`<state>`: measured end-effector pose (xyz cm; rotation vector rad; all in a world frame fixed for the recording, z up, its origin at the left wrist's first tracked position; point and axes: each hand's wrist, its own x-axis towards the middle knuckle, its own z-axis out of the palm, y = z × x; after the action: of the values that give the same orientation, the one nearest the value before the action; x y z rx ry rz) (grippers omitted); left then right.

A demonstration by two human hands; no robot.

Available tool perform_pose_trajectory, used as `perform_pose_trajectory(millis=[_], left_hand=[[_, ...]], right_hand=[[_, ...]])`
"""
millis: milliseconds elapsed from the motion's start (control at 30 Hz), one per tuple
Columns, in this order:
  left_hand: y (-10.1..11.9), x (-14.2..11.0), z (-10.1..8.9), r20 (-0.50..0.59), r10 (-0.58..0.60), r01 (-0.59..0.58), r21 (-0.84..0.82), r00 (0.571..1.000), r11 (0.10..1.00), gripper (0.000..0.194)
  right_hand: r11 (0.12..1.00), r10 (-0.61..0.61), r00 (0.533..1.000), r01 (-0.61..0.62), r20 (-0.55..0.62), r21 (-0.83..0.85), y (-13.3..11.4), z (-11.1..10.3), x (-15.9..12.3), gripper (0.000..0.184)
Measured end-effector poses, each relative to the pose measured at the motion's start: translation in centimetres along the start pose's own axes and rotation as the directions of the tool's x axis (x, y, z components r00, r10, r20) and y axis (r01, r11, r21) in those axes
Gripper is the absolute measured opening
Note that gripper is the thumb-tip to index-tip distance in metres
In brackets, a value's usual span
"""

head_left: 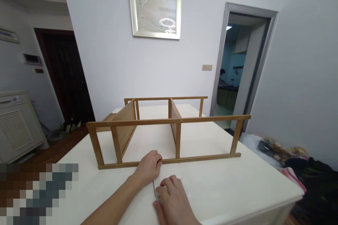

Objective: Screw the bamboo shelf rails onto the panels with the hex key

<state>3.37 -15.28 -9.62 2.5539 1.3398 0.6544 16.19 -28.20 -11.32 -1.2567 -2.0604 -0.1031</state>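
A wooden shelf frame (148, 122) lies on its side on the white table (211, 186), with two slatted uprights and boards between them. My left hand (149, 167) is closed in front of the frame's near lower rail, hiding part of it. From below its fingers a thin metal rod (154, 189) sticks out towards me, possibly a hex key. Just right of the rod, my right hand (174, 197) rests low over the tabletop with fingers curled. Something small and whitish shows at its fingertips, too hidden to name.
Behind the table is a wall with a framed picture (155, 5) and a light switch (207, 67). A doorway (229, 77) opens at the right. Clothes and bags (303, 165) are heaped beside the table's right edge. A white cabinet (21, 123) stands at the left.
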Motion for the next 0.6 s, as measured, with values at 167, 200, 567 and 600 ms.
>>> perform_pose_trajectory(millis=[167,200,567,600], left_hand=[[-0.1,0.0,-0.1,-0.012,0.012,-0.012,-0.001,1.0,1.0,0.02],[-0.1,0.0,-0.1,-0.014,0.012,-0.012,-0.001,1.0,1.0,0.02],[-0.2,0.0,0.3,-0.022,-0.009,0.009,-0.031,1.0,0.999,0.019],[-0.2,0.0,0.3,-0.02,-0.01,0.009,-0.035,1.0,0.999,0.019]], right_hand=[[0.99,-0.022,1.0,0.024,0.009,-0.139,1.2,2.4,-0.1,0.015],[0.984,-0.042,0.999,0.042,0.002,-0.174,1.4,2.9,-0.1,0.016],[0.93,-0.226,0.971,0.191,-0.079,-0.313,3.6,6.8,-0.2,0.031],[0.932,-0.233,0.968,0.196,-0.089,-0.305,3.7,7.1,-0.3,0.03]])
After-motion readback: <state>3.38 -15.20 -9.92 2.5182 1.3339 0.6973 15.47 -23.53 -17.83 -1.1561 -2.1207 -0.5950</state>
